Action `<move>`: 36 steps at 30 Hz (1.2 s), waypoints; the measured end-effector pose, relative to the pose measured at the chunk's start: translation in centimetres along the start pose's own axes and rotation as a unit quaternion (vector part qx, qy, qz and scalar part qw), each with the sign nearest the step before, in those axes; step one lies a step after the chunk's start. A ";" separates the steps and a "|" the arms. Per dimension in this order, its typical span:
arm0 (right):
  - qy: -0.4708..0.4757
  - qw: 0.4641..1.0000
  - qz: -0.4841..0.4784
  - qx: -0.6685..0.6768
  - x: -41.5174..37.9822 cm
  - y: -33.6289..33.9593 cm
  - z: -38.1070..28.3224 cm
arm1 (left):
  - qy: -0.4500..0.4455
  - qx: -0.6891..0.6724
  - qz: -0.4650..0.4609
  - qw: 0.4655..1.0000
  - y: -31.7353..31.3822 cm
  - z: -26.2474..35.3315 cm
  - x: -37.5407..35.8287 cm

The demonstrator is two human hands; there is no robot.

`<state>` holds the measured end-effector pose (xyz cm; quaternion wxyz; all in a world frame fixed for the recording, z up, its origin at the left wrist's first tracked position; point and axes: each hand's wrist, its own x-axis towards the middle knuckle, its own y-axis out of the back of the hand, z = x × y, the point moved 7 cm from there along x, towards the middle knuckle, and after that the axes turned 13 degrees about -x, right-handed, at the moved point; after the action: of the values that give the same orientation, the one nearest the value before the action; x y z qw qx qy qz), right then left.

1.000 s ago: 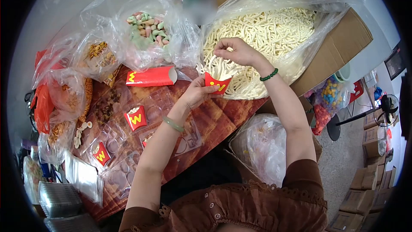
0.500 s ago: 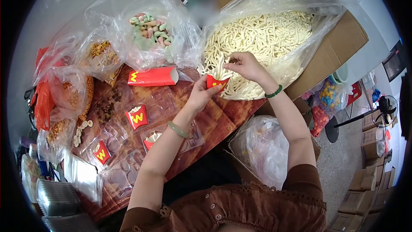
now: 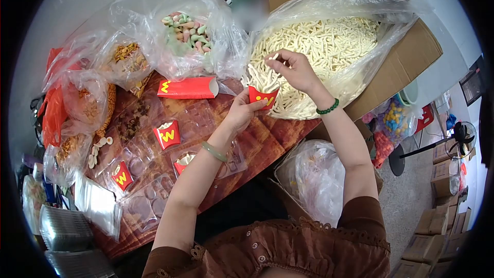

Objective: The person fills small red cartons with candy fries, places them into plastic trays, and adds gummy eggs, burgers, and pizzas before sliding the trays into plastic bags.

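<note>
My left hand [image 3: 242,110] is closed round a small red carton [image 3: 263,97] with a yellow mark, full of pale sticks that stand up from its top. Just above it, my right hand [image 3: 292,70] pinches a pale stick [image 3: 272,58] between thumb and fingers. Behind both hands lies a big open plastic bag of pale sticks [image 3: 329,46]. On the red-brown table [image 3: 267,141] are smaller red cartons [image 3: 168,134] in clear trays, one of them [image 3: 122,176] nearer the left, another [image 3: 183,162] partly behind my left forearm. A long flat red carton [image 3: 188,88] lies beyond.
A bag of pastel candies [image 3: 189,33] and bags of orange snacks [image 3: 127,59] stand at the back left. Stacked clear trays [image 3: 66,227] are at the lower left. A cardboard box [image 3: 411,56] supports the big bag. A standing fan [image 3: 460,134] is at the right.
The red carton in my left hand now stands more upright and shows more sticks at its top. My right hand has risen slightly, with a stick in its fingers. The view has shifted a little.
</note>
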<state>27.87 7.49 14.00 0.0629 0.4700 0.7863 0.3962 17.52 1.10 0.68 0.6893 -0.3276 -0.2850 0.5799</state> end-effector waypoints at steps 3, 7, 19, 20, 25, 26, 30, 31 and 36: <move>-0.027 0.997 0.041 0.053 1.7 1.3 3.5 | 0.002 0.006 0.002 1.000 0.5 -0.4 0.3; 0.044 0.899 0.150 -0.409 0.2 2.8 1.2 | -0.008 0.033 0.000 0.999 0.9 -0.5 0.2; 0.078 0.988 -0.064 -0.113 -1.6 -4.8 -3.3 | 0.011 0.070 0.058 0.996 1.3 1.0 -4.1; 0.073 0.990 -0.094 -0.079 -1.5 -5.6 -3.2 | -0.003 0.062 0.053 0.997 1.3 1.4 -4.5; 0.057 0.984 -0.168 -0.027 -1.7 -8.1 -5.6 | -0.030 0.133 0.067 0.988 2.3 2.3 -6.4; 0.033 0.977 -0.204 -0.050 -1.9 -8.7 -6.1 | -0.026 0.189 0.076 0.979 2.5 2.7 -6.9; 0.120 0.964 -0.230 -0.049 -1.8 -11.6 -6.9 | -0.047 0.242 0.097 0.964 3.9 3.4 -9.0; 0.139 0.963 -0.230 -0.025 -1.8 -12.2 -7.4 | -0.052 0.243 0.102 0.963 3.9 3.6 -9.6; 0.091 0.979 -0.126 0.132 -1.2 -11.2 -10.2 | -0.037 0.023 0.134 0.990 3.5 4.2 -13.4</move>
<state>16.03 -1.94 12.97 -0.0222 0.3330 0.8870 0.3192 9.87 -11.19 0.39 0.6016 -0.3258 -0.2503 0.6850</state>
